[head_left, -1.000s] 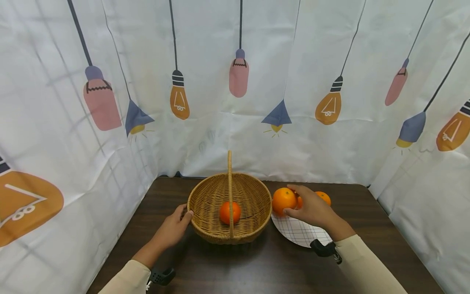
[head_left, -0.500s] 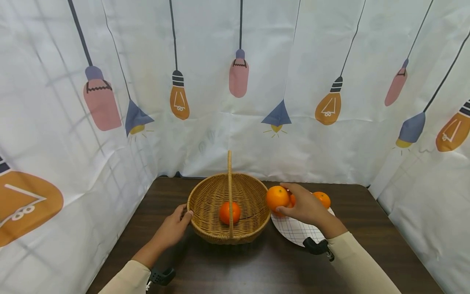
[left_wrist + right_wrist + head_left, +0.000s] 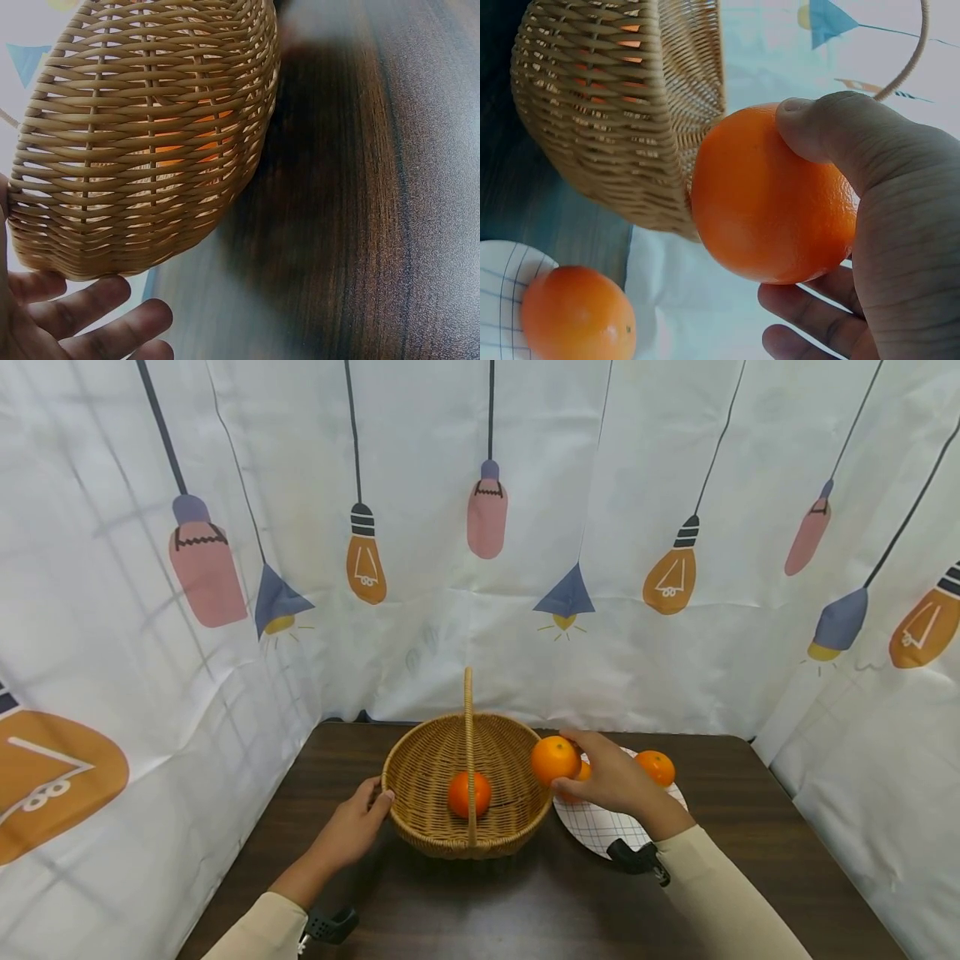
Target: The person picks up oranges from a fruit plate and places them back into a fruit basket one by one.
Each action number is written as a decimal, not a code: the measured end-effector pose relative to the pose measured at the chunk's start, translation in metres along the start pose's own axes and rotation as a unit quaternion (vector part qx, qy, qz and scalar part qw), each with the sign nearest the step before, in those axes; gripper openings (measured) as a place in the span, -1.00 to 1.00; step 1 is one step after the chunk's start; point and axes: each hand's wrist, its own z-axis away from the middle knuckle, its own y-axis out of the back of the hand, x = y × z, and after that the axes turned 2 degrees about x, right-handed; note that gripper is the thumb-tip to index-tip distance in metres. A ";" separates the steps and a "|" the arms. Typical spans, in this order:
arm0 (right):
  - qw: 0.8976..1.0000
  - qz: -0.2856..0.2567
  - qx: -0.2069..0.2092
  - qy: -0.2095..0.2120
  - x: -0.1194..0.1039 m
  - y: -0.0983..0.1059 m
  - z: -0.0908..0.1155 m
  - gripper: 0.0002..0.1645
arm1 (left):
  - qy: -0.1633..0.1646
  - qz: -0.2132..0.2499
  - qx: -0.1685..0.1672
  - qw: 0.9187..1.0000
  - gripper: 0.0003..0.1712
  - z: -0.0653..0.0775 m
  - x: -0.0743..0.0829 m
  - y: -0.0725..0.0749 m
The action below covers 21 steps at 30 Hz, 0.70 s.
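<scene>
My left hand point(image 3: 352, 827) holds the left rim of a round wicker basket point(image 3: 513, 743), thumb on the rim and fingers against the outer weave. One orange point(image 3: 459, 795) lies inside, partly behind the tall handle; its colour shows through the weave in the left wrist view. My right hand point(image 3: 611, 777) grips another orange point(image 3: 765, 202) between thumb and fingers, raised at the basket's right rim. Beneath that hand is a white plate point(image 3: 600, 831) with a grid pattern. On it sit an orange point(image 3: 656, 768) at the far right and another, partly hidden by the hand.
Everything stands on a dark wood-grain table point(image 3: 465, 910). A white curtain point(image 3: 420, 643) printed with hanging lamps closes off the back and both sides. The basket's handle point(image 3: 469, 718) arches high over its middle.
My right hand has carried the orange leftward and slightly up, from above the plate to the basket's right rim. The left hand and the basket have stayed still.
</scene>
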 end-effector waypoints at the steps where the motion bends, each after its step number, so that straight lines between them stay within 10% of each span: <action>1: 1.000 -0.001 0.000 0.000 -0.002 -0.001 -0.001 0.06 | 0.000 -0.001 0.001 1.000 -0.29 0.000 0.000 0.000; 21: 1.000 -0.009 -0.006 0.015 -0.013 -0.019 -0.012 0.02 | 0.003 0.002 -0.002 1.000 -0.30 0.001 0.002 0.000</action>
